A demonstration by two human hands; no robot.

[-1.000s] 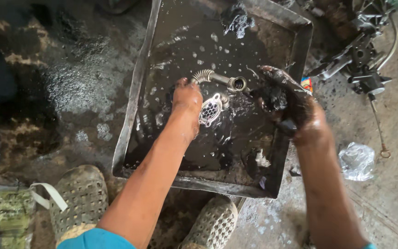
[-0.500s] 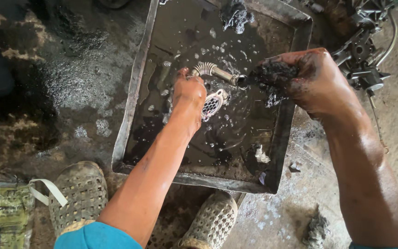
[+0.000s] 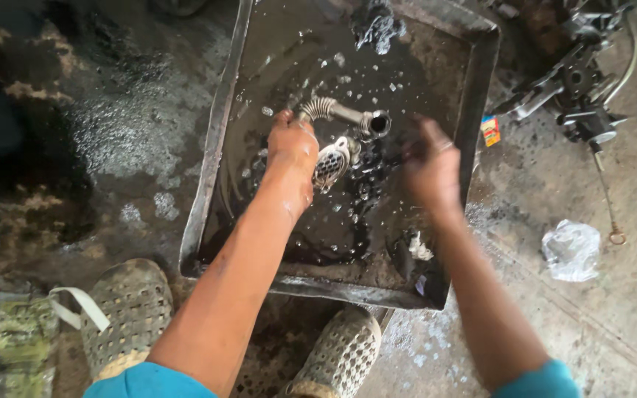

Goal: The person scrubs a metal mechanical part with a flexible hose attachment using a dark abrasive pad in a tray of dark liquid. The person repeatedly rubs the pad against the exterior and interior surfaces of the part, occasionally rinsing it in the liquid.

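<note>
Ribbed metal pipe part (image 3: 337, 136), seemingly wet, in tray (image 3: 219, 133).

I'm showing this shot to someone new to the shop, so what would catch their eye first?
Most likely the metal tray of dark liquid in the middle, with droplets splashing up. In it the left hand grips a metal part with a ribbed pipe and a perforated plate, while the blurred right hand hovers beside it. A dark rag lies at the tray's far edge.

Tray (image 3: 219, 140) walls box in dark liquid; metal pipe part (image 3: 344, 118) and left hand (image 3: 293, 147) block centre. Open liquid at near-left. Right hand (image 3: 430, 171) crowds right wall. Black clump (image 3: 376, 26) fills far edge.
</note>
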